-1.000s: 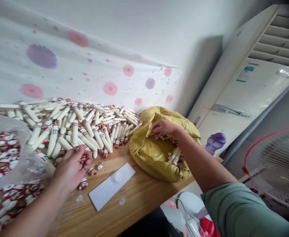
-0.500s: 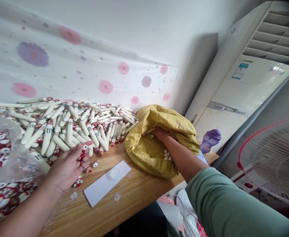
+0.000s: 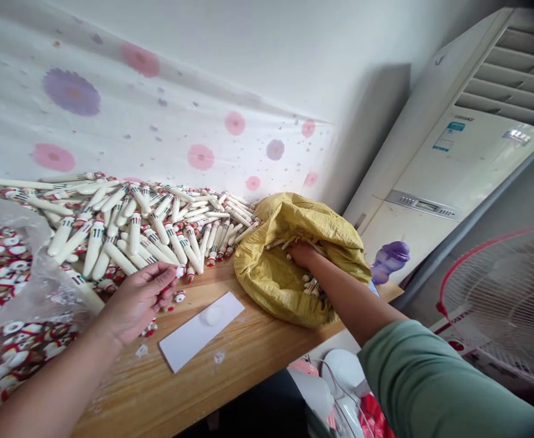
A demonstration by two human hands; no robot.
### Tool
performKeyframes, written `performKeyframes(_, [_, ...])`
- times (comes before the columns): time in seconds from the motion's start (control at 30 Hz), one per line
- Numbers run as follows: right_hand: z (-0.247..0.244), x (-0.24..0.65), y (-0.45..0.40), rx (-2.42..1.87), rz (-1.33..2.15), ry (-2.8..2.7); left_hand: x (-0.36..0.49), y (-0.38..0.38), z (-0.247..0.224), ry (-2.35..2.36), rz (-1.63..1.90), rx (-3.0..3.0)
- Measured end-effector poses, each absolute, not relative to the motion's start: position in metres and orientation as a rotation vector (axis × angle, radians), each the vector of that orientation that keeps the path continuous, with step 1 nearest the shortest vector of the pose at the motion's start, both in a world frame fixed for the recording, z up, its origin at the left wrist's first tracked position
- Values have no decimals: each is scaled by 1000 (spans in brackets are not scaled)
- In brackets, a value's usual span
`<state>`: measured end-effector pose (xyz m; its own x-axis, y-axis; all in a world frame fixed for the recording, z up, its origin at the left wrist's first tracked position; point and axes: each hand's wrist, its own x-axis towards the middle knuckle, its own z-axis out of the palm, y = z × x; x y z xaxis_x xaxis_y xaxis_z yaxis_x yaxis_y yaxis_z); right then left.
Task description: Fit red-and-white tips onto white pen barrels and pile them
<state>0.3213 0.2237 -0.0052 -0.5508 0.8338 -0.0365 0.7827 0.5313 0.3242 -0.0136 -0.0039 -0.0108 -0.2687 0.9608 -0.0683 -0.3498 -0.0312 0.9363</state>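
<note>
"Status?"
"My left hand (image 3: 142, 298) pinches a small white-and-red topper (image 3: 180, 272) over the bench (image 3: 221, 377)."
"Other one?"
"My right hand (image 3: 301, 254): inside yellow sack (image 3: 267, 289), grip obscured, can't tell."

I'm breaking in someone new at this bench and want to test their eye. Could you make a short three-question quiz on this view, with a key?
1. Which hand is inside the yellow sack?

2. True or false: the left hand is empty.

3. Fill in the blank: a round white object rests on the ______.

Key
1. The right hand.
2. False; its fingers pinch a small piece that is at least partly white.
3. Flat white strip.
</note>
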Motion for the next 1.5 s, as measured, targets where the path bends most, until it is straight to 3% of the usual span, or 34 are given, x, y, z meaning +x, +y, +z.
performKeyframes(0.4, [34, 277, 132, 1089, 378, 2971, -11, -6, -11, 1213, 1424, 896])
performKeyframes(0.67, [58, 209, 68, 303, 587, 2909, -10, -5, -11, 1278, 1393, 1035])
performKeyframes(0.9, [43, 183, 61, 79, 752, 2838, -4, -6, -4, 1304, 1492, 998])
performKeyframes(1.1, [54, 188, 65, 144, 694, 2876, -2, -9, -1, 1313, 1451, 1014])
performKeyframes(1.33, [76, 215, 72, 649, 328, 3133, 0, -14, -1, 1184, 1439, 1061])
performKeyframes(1.5, [71, 214, 64, 761, 266, 3149, 1, -14, -3, 1115, 1416, 1024])
